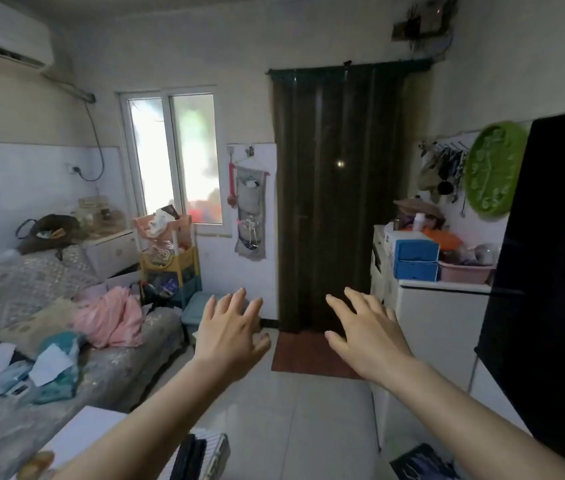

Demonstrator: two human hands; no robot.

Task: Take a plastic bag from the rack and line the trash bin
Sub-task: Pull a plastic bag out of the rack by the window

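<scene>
At the far left a white air conditioner (pixel 4 36) hangs high on the wall above a bed (pixel 24 306) covered in a grey patterned spread, strewn with a crumpled pink cloth (pixel 111 318), teal fabric and loose white papers. Beyond the bed stands a white cabinet (pixel 114 251) carrying a dark bag, and beside it, under a bright two-pane window (pixel 173 157), a tiered plastic rack (pixel 170 258) with pink, yellow and teal shelves; something white and crumpled sits in its top tier, too blurred to tell whether it is a plastic bag. A pale blue lidded bin (pixel 198 306) rests on the floor at the rack's foot, partly hidden behind the left hand (pixel 230 336). That hand is held out over the glossy pale tiled floor (pixel 291 410), palm down, fingers spread wide and holding nothing. A grey fabric pocket organiser (pixel 251 213) hangs on the white wall next to a dark curtain (pixel 336 188) covering the doorway, with a reddish-brown mat (pixel 308 355) at its base. The right hand (pixel 367 336) reaches out level with the left, well apart from it, fingers likewise splayed and empty. Further right, a white counter (pixel 443 306) bears blue drawer boxes (pixel 416 259) and a pink basin, a round green perforated tray (pixel 495 168) hangs on the wall, and a tall black panel (pixel 558 271) fills the right edge.
</scene>
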